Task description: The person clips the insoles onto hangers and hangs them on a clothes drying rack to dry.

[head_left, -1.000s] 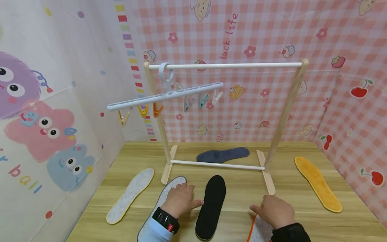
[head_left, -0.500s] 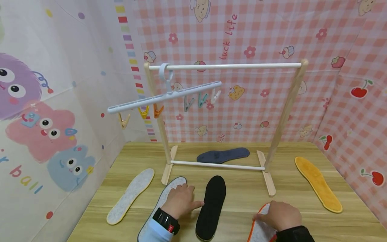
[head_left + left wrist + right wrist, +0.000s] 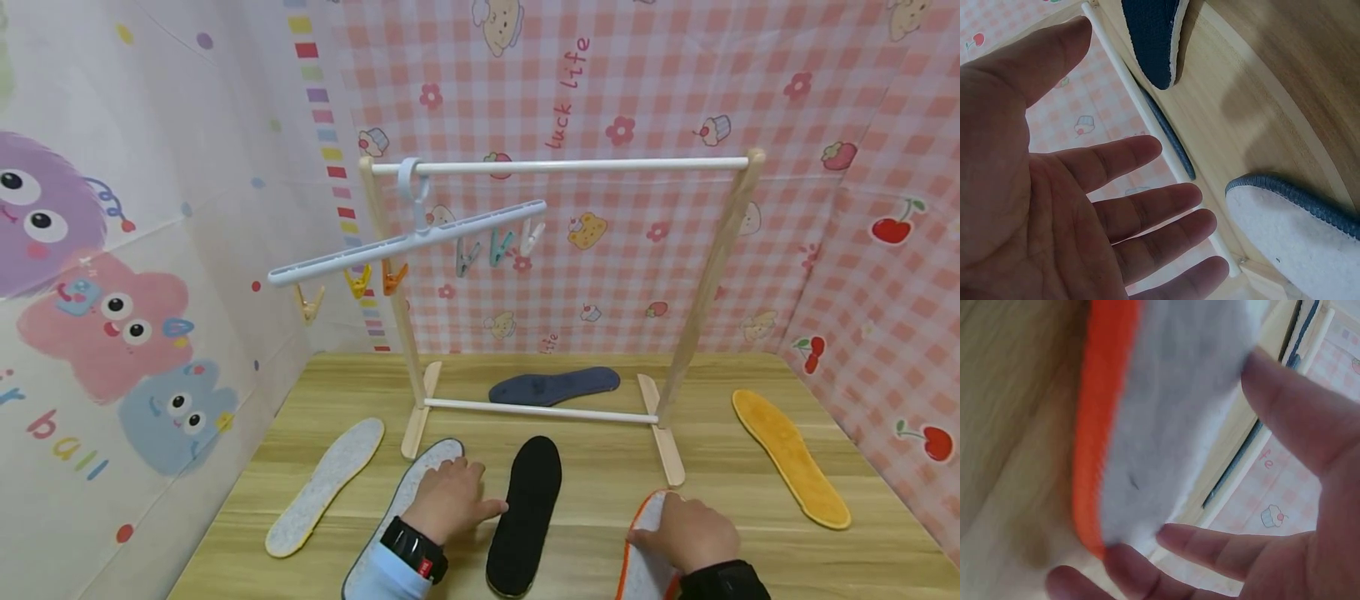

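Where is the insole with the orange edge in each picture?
Head: the orange-edged insole is at the bottom, right of the middle, held by the right hand.
Left wrist: it isn't in this one.
Right wrist: it's big, running down from the top, left of the middle.
Landmark: the rack's low white bar shows in all three.

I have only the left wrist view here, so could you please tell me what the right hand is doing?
Observer: The right hand is holding the orange-edged insole between its thumb and fingers.
Operator: Thank you. Is anything hanging up, please?
Observer: Yes, a hanger is hooked over the top bar.
Operator: And what does it carry, if I may ask?
Observer: Six clips in assorted colours, none of them holding an insole.
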Available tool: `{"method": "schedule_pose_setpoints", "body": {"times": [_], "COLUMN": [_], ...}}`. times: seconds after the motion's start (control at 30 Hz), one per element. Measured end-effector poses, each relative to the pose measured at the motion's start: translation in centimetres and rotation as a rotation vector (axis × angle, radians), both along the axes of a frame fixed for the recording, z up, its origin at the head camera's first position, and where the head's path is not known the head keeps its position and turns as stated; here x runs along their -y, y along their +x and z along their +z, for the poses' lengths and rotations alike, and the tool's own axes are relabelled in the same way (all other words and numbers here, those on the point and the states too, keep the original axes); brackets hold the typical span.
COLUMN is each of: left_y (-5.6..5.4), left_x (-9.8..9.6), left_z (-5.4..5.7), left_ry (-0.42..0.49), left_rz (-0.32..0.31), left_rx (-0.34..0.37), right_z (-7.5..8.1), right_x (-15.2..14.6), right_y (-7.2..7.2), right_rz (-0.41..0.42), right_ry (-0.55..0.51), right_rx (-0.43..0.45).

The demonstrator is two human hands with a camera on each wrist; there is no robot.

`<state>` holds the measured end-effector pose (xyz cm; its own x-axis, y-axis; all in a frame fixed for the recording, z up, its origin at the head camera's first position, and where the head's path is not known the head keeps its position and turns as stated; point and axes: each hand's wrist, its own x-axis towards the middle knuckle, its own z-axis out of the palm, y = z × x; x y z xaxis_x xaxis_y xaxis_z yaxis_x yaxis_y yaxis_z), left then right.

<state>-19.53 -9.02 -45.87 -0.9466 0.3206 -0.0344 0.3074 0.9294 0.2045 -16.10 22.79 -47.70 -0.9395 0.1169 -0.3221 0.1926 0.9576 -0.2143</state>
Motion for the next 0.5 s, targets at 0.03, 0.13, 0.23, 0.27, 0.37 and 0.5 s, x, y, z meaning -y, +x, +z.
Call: {"method": "schedule_pose_setpoints", "body": {"times": [0.03,0.13,0.23,0.27,0.37,0.5], "left_y": [0.02,0.1,0.15,0.14,0.13,0.18], "left_x": [-0.02,-0.1,-0.18,-0.2,-0.22,-0.25], "left_z": [0.02,0.0,0.02,0.0,0.04,0.14], "left_ry": [0.0,0.0,-0.007,-0.01,-0.019,-0.029], "left_rz": [0.0,-0.002,-0.005,-0.006,-0.01,-0.015], "left_rx": [0.004,0.013,0.017,0.015,0.009,0.005], "right_z": [-0.13,-0.54,-0.77,-0.8,-0.66,-0.32], "right_x": [0.02,0.14,0.33,0.38,0.46,0.24], "right_y": [-0.1,-0.38,-0.63,-0.7,-0.78,-0.48], "right_rz": [0.002,0.017,0.028,0.029,0.004,-0.049], "right_ry": [-0.001,0.002,-0.002,-0.004,-0.018,-0.015], "right_rx": [-0.012,-0.051,-0.063,-0.066,-0.055,-0.048]}}
